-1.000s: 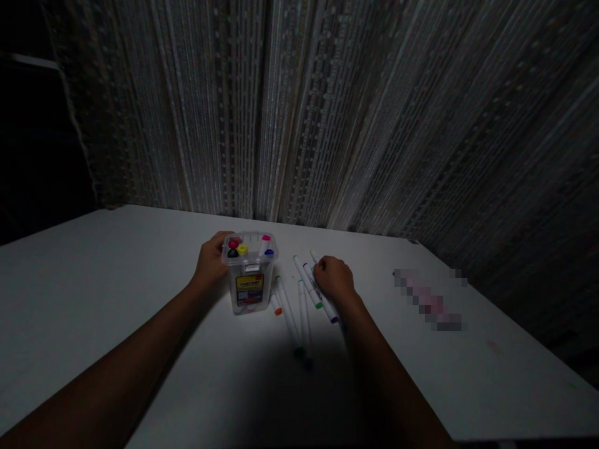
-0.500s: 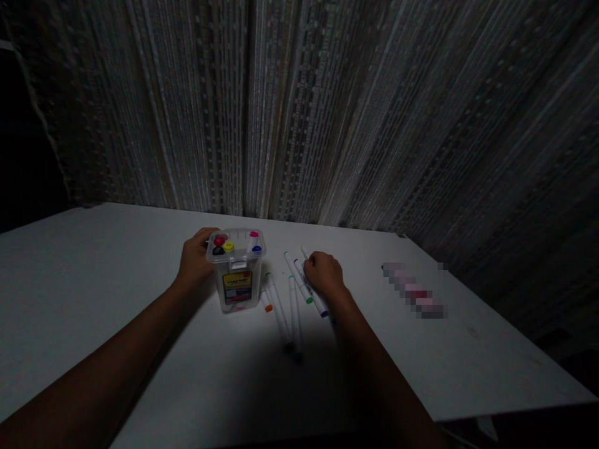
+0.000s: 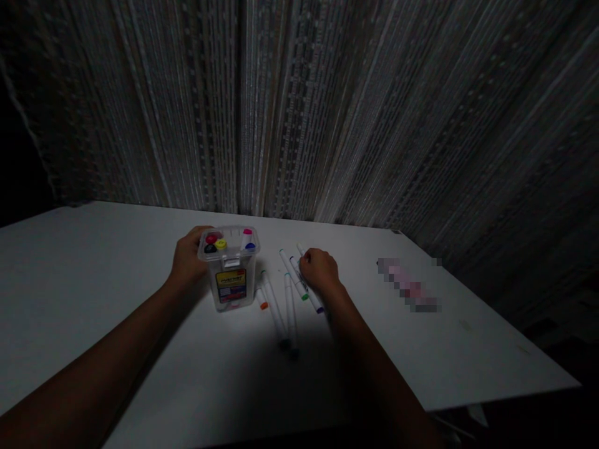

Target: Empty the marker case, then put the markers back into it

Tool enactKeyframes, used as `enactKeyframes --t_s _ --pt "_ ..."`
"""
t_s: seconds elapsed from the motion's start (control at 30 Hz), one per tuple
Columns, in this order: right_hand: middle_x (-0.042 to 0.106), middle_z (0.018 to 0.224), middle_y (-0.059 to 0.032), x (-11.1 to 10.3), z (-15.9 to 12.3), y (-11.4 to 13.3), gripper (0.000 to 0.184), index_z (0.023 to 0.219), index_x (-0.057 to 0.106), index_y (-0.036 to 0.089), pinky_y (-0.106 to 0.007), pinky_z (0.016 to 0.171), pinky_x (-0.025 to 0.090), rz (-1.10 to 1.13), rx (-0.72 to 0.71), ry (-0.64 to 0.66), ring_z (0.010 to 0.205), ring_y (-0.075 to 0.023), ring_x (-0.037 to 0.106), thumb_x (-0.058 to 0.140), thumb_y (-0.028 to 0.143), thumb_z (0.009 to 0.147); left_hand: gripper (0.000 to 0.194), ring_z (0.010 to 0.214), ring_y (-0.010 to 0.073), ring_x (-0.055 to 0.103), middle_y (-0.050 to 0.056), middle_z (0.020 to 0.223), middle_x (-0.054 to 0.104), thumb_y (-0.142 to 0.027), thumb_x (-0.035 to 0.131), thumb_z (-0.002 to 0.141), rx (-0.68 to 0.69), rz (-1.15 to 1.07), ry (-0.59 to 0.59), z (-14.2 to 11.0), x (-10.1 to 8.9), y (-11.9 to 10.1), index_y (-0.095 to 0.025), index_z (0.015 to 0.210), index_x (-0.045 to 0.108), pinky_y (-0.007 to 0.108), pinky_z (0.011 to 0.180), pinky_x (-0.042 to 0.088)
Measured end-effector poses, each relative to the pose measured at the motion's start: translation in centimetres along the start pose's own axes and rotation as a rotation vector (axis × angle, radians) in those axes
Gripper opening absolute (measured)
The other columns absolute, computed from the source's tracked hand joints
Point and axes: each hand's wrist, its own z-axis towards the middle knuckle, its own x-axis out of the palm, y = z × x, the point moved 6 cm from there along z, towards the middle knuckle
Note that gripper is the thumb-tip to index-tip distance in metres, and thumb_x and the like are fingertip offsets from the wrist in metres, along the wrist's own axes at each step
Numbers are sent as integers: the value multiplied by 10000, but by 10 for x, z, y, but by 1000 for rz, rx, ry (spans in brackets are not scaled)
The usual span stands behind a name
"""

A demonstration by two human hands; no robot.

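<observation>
A clear plastic marker box stands upright on the white table, with red, yellow, black, pink and blue marker ends showing inside. My left hand is closed around its left rear side, the fingertips hidden behind it. On the right, my right hand rests low over the loose markers, fingers curled on a white marker whose far end sticks out past them. Beside it lie a green-ended marker and a purple-ended marker. Several more lie nearer the box, among them a dark-ended marker and an orange-ended marker.
The white table reaches back to a striped, textured curtain. A pixel-blurred pinkish item lies to the right. The table's right edge slants toward me, and the scene is dim.
The whole view has shifted slightly, so everything sits a little further left. Both hands keep nearly the same places by the box and the markers.
</observation>
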Motion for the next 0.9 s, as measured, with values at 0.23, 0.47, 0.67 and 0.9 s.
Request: enactKeyframes --t_s 0.23,0.47,0.67,0.9 --pt "668 923 -102 1 1 0 264 897 642 169 -280 733 405 4 -3 -4 894 -206 600 442 325 821 310 728 157 530 30 818 583 -275 658 513 9 41 5 6 -2 9 -132 786 626 235 629 406" --pt "671 915 -98 1 1 0 264 882 643 169 -276 721 407 -22 0 2 882 -203 604 438 324 819 355 731 166 541 40 860 604 -283 693 495 -24 3 11 3 -1 13 -142 815 632 228 600 418" --pt "670 910 -99 0 0 1 257 869 639 170 -279 718 406 -19 2 10 880 -209 607 433 315 819 351 736 163 533 31 824 586 -271 695 481 -13 9 13 3 -2 8 -130 796 626 240 641 422" --pt "669 912 -93 1 1 1 247 894 640 169 -266 737 396 -14 1 7 893 -198 598 445 301 819 341 768 178 552 43 862 597 -302 683 530 -16 15 12 5 -2 17 -140 824 623 243 639 439"
